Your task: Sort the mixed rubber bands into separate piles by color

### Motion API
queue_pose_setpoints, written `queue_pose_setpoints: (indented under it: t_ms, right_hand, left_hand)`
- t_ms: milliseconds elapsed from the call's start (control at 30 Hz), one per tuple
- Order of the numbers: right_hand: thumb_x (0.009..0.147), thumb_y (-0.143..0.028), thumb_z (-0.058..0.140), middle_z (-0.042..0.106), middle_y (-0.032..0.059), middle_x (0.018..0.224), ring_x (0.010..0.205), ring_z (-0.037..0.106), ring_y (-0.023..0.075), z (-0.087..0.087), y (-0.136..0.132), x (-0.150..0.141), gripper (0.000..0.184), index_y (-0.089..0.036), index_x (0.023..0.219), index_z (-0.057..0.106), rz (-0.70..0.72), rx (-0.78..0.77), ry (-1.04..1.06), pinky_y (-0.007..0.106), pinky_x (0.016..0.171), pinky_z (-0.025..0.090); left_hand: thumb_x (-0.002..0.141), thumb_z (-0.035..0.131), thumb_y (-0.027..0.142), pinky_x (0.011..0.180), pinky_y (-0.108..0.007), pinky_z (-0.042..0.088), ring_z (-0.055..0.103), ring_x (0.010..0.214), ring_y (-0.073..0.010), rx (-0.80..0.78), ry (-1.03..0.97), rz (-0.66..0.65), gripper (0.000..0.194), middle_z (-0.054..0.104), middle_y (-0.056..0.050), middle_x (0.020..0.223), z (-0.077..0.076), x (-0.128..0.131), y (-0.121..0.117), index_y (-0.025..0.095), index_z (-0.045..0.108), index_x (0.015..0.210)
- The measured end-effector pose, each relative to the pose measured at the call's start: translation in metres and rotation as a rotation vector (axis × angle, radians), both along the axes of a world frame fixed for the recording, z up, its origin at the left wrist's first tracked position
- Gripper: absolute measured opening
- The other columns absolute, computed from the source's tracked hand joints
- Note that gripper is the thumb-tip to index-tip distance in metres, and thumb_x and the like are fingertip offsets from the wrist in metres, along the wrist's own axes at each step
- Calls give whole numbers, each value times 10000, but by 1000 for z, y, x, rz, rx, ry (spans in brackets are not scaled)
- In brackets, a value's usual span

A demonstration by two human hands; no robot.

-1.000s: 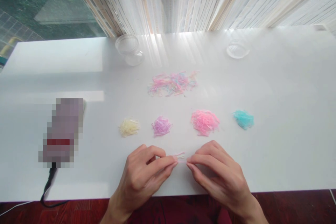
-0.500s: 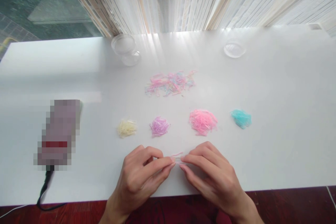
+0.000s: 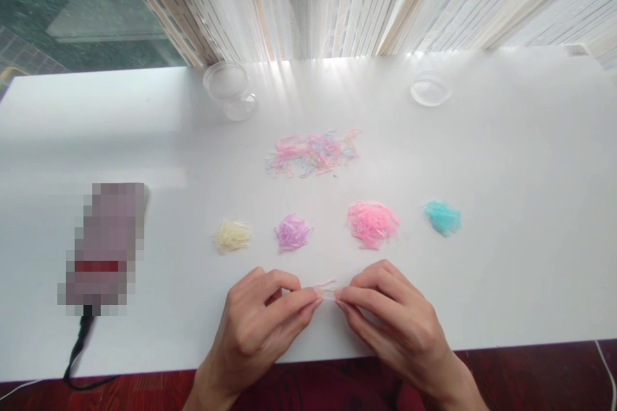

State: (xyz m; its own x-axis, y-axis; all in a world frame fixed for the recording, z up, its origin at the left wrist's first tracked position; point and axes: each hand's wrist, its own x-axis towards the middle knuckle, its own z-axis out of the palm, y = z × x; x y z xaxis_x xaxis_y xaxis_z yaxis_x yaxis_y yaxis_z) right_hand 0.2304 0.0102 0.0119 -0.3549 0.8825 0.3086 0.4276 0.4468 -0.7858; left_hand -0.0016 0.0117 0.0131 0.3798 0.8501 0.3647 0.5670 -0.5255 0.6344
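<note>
Between finger and thumb, my left hand (image 3: 267,311) pinches a few thin pastel rubber bands (image 3: 328,284), whose pink and pale ends stick out to the right. My right hand (image 3: 395,311) is closed at the fingertips on the far end of a pale band, which spans the small gap between the hands. Just beyond the hands lie four heaps sorted by colour: a yellow heap (image 3: 232,236), a purple heap (image 3: 293,232), a pink heap (image 3: 373,224) and a turquoise heap (image 3: 443,218). Farther back is a loose mixed pile (image 3: 313,153) of bands.
A clear plastic cup (image 3: 229,91) lies at the back left, and a clear round lid (image 3: 430,90) at the back right. On the left is a blurred-out phone-like object (image 3: 106,244) with a black cable (image 3: 80,350). Curtains (image 3: 308,6) hang behind the white table (image 3: 520,218).
My right thumb has come up against the fingertips, closing the pinch on the band. The right fingertips have shifted slightly right; the left hand is nearly still.
</note>
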Motion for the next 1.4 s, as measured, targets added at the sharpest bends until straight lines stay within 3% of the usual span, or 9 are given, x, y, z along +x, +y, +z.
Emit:
queue_pose_setpoints:
  t_ms: [133,300,400,600,767,933,1067,1233,1400]
  right_hand:
    - [970,-20,652,681,47,875,807,629,168,4,2,19,220,-181,1100,725,-77,41,-49,288,684,567]
    - [940,-71,729,734,39,919,811,683,190,2,12,58,207,-239,1059,752,-373,157,-210,336,726,574]
    - [944,-88,732,738,34,900,792,690,187,2,20,69,165,-228,1029,754,-366,225,-285,334,732,573]
    - [989,-107,685,723,47,911,791,665,178,7,33,69,116,-188,1056,732,-211,218,-338,319,722,561]
    - [968,-110,733,726,42,910,780,677,173,5,35,67,165,-188,1113,728,-373,309,-384,323,748,567]
    - [967,-95,730,704,25,877,760,665,161,4,24,57,181,-202,1113,734,-482,277,-349,310,745,571]
    - [959,-42,705,693,33,891,771,648,158,3,10,37,228,-189,1133,716,-388,222,-243,295,714,561]
    - [982,-59,671,679,65,920,840,611,184,-1,-1,10,233,-149,1197,687,-94,86,-131,308,717,565]
    - [996,-88,660,678,77,942,858,595,204,0,1,-3,187,-144,1172,690,-31,64,-204,344,748,562]
  left_hand:
    - [974,734,132,649,-297,470,595,683,-148,3,61,11,145,696,-17,857,-2,1,0,206,748,1098]
    - [965,757,163,663,-308,480,622,708,-162,30,126,35,176,705,-26,902,-5,4,1,197,730,1135]
    - [972,752,181,654,-307,477,623,700,-162,37,153,46,158,703,-23,906,-6,5,1,201,727,1127]
    - [978,745,186,653,-306,485,630,703,-164,37,162,49,148,697,-22,906,-6,6,2,202,722,1123]
    - [986,737,198,649,-306,489,633,701,-164,43,170,64,142,698,-24,908,-6,6,1,199,721,1128]
    - [987,734,176,648,-305,474,625,691,-155,52,172,67,129,693,-19,890,-5,7,2,190,721,1115]
    - [989,729,157,650,-307,452,598,672,-141,47,158,55,103,693,-15,890,-5,8,2,186,727,1087]
    - [993,721,142,670,-307,449,591,688,-140,27,132,50,96,697,-13,889,-3,7,2,185,734,1078]
    - [1024,662,119,670,-308,451,587,708,-148,21,129,21,104,698,-19,888,-3,6,3,181,725,1079]
